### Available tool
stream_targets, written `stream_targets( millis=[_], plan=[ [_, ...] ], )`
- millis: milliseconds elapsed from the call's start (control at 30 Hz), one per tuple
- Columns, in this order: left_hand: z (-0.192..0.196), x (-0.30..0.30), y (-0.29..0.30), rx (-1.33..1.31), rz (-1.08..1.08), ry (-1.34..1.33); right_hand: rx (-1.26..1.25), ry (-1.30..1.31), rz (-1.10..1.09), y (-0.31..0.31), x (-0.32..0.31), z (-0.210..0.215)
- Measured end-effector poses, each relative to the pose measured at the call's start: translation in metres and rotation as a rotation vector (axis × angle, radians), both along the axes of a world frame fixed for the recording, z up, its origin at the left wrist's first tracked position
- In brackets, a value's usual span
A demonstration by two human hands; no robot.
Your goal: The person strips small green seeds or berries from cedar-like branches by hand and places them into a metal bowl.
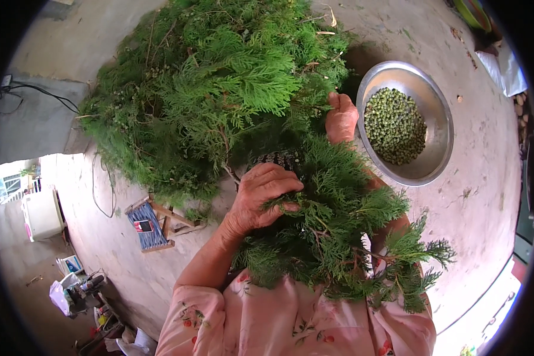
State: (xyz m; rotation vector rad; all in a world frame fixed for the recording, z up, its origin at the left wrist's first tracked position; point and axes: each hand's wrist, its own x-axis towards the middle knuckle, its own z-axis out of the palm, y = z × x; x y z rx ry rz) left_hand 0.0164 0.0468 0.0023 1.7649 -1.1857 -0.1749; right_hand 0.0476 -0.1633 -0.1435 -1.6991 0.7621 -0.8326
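Note:
A leafy evergreen branch (338, 219) with flat, scaly sprays lies across my lap and over my right forearm. My left hand (264, 193) is closed on its near-left part, thumb and fingers pinching a sprig. My right hand (342, 118) reaches out beyond the branch, its fingers curled together at the edge of a big heap of cut evergreen branches (219, 77). What those fingers hold, if anything, cannot be made out. Just right of that hand stands a wide metal bowl (439, 142), with many small round green seed cones (394, 126) gathered in its bottom.
A small low stool (148, 225) with a woven blue seat stands on the concrete floor (480, 196) at left, a small red-and-white packet (143, 226) on it. A white box (41, 215) and a dark cable (104, 184) are farther left. White bags (504, 68) lie at far right.

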Motion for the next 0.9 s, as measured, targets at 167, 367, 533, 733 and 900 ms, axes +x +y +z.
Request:
stream_targets(
  millis=[167,367,533,733,900],
  plan=[
    [-0.008,-0.002,0.002,-0.013,0.044,0.086,-0.055,0.248,-0.175,0.0,0.009,-0.006],
    [-0.007,-0.008,-0.005,-0.001,0.008,0.123,-0.211,0.454,-0.267,-0.024,-0.001,-0.012],
    [-0.009,-0.003,0.003,-0.017,0.007,0.165,-0.22,0.412,-0.15,-0.011,0.002,0.008],
    [-0.002,0.0,0.003,0.012,0.013,0.206,0.242,0.424,-0.32,-0.085,-0.027,-0.024],
    [-0.005,-0.006,0.002,-0.039,0.171,0.199,-0.217,0.159,-0.191,-0.131,-0.051,-0.017]
  ],
)
